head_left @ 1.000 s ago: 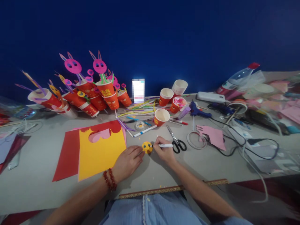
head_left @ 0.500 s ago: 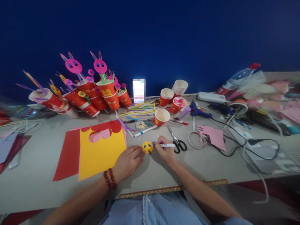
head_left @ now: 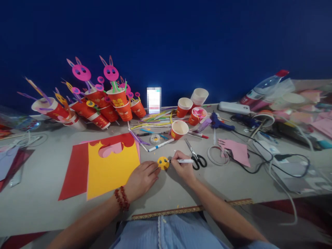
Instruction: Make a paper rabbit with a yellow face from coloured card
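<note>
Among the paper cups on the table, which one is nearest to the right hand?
The lone red cup just beyond the right hand, showing its pale inside; the cup with pink pieces and all others are farther away.

A craft workspace (rather cluttered), judging by the marker (head_left: 185, 161), scissors (head_left: 195, 155), coloured paper (head_left: 114, 173) and glue gun (head_left: 221, 125).

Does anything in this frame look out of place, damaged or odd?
The pink paper right of the scissors has a jagged left edge, apparently an offcut. At the back, the bright rectangle is pixelated, unlike anything around it. No spill is visible around the left hand, right hand or yellow paper disc.
</note>
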`<control>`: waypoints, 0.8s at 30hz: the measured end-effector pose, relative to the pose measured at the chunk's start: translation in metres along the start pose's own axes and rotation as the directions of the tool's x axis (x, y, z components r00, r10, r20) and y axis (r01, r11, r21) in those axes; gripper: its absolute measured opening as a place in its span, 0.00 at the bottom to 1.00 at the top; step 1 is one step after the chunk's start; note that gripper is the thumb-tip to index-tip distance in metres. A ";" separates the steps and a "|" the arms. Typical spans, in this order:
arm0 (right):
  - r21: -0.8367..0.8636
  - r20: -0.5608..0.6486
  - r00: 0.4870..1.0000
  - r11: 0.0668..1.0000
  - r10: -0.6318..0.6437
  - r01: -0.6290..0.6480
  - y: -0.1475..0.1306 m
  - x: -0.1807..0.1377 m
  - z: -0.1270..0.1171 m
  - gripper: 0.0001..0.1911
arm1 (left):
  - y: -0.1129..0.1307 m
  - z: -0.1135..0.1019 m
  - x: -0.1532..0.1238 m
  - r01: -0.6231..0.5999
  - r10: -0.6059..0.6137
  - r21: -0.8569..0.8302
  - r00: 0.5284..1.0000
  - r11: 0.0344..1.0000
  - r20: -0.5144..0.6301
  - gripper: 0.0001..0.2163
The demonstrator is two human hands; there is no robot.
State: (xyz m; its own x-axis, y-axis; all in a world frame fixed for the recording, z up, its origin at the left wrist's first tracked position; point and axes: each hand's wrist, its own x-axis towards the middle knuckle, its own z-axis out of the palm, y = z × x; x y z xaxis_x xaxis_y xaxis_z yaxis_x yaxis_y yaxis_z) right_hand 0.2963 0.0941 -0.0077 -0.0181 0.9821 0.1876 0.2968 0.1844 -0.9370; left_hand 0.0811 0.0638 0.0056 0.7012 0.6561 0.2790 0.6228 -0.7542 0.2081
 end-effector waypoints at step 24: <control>0.025 -0.013 1.000 1.000 0.013 -0.012 -0.002 0.001 0.000 0.11 | 0.000 -0.001 0.000 0.002 -0.002 0.006 1.000 1.000 0.017 0.13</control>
State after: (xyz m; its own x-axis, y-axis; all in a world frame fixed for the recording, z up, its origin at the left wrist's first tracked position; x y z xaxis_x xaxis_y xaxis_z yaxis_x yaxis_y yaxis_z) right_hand 0.2957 0.0947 -0.0060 -0.0014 0.9837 0.1795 0.2734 0.1731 -0.9462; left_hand 0.0809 0.0636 0.0068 0.7057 0.6580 0.2629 0.6264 -0.7527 0.2026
